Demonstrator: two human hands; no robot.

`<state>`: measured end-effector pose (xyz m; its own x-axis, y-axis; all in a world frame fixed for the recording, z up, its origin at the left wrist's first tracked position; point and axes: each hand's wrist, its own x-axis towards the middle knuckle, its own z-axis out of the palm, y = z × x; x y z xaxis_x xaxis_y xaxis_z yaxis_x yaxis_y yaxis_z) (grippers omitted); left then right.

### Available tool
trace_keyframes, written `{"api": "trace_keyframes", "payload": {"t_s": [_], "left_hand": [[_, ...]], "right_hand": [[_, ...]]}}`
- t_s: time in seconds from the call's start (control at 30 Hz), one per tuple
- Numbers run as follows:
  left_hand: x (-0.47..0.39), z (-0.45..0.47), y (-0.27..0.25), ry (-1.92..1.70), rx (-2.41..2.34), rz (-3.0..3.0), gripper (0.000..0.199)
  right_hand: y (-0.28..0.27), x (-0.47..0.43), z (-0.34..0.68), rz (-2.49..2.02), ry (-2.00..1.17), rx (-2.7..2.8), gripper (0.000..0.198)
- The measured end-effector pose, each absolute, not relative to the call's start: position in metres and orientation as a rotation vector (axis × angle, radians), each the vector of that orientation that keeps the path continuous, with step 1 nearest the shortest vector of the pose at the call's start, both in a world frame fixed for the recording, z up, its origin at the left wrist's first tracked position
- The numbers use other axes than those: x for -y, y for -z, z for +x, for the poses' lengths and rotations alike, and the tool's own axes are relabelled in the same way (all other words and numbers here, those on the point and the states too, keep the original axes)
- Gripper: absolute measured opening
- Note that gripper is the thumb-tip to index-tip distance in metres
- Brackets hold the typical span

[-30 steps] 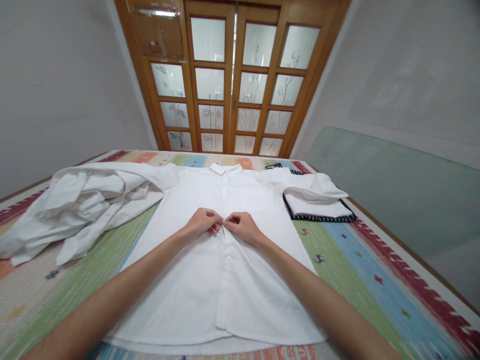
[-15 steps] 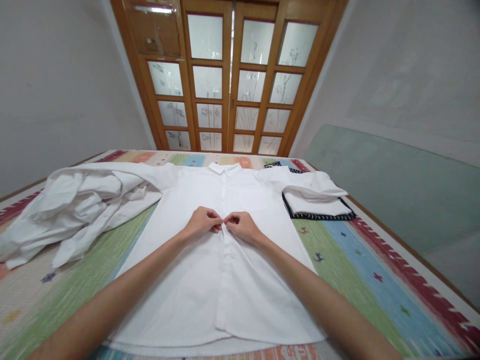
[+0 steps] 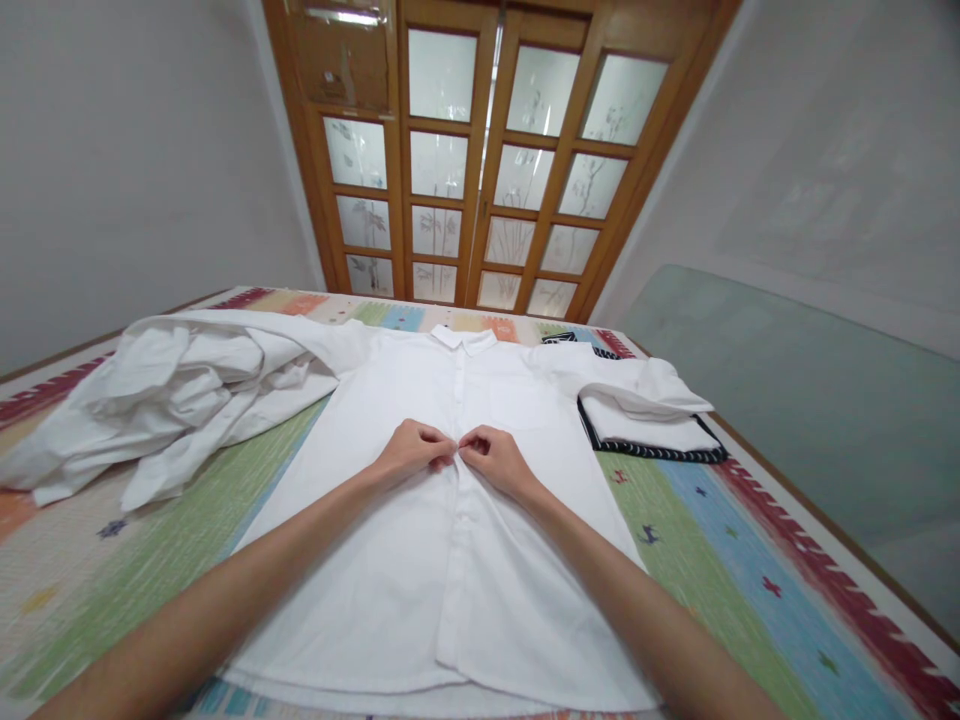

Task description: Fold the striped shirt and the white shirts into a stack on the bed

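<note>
A white collared shirt lies spread front side up, its collar pointing away from me and its button placket running down the middle. My left hand pinches the placket at mid-chest from the left side. Facing it, my right hand pinches the same spot from the right, and the fingertips of both nearly meet. The cloth is raised slightly between them. Whatever button lies there is hidden by my fingers. Both forearms rest low over the shirt's front.
A crumpled heap of white cloth lies at the left, against the shirt's sleeve. On the right, a folded white and black-edged garment lies under the other sleeve. A striped, patterned cover is beneath everything. Wooden glazed doors stand behind.
The camera view has tilted and shifted a little, so the scene sits further right. Both hands keep their pinch at the same place on the placket.
</note>
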<state>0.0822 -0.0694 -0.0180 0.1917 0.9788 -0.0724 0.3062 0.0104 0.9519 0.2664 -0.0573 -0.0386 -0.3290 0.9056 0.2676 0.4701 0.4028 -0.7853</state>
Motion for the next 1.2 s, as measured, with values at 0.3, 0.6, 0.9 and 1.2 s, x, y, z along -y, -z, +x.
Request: {"api": "trace_keyframes", "payload": {"t_s": [0.3, 0.6, 0.9, 1.2], "left_hand": [[0.079, 0.091, 0.018, -0.938, -1.409, 1.690, 0.020], [0.083, 0.103, 0.018, -1.012, -1.599, 1.822, 0.011], [0.078, 0.101, 0.021, -0.950, -1.599, 1.703, 0.014], [0.074, 0.098, 0.025, -0.951, -1.460, 1.464, 0.015]], "right_hand": [[0.043, 0.056, 0.267, -1.166, -0.769, 1.950, 0.009], [0.045, 0.056, 0.267, -1.166, -0.779, 1.917, 0.012], [0.042, 0.058, 0.265, -1.168, -0.785, 1.915, 0.014], [0.041, 0.059, 0.266, -1.171, -0.763, 1.913, 0.012]]}}
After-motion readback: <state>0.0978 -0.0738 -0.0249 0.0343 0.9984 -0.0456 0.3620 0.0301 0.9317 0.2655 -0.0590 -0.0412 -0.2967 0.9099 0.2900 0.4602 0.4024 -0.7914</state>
